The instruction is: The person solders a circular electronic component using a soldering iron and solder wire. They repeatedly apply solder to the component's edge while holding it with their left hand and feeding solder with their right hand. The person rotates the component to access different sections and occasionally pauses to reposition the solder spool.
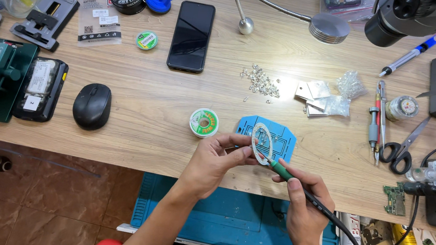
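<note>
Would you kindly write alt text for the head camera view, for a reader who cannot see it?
Seen from above, a person's left hand holds a loop of pale solder wire while the right hand grips a green-handled soldering iron against it, over a cluttered wooden workbench. Nearby lie a blue repair mat, a solder spool, a black phone and a black mouse.

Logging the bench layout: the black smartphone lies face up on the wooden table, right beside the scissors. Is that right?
Not quite. In the head view the black smartphone lies face up on the wooden table, but the scissors are far off to its right; a small green reel lies beside it.
</note>
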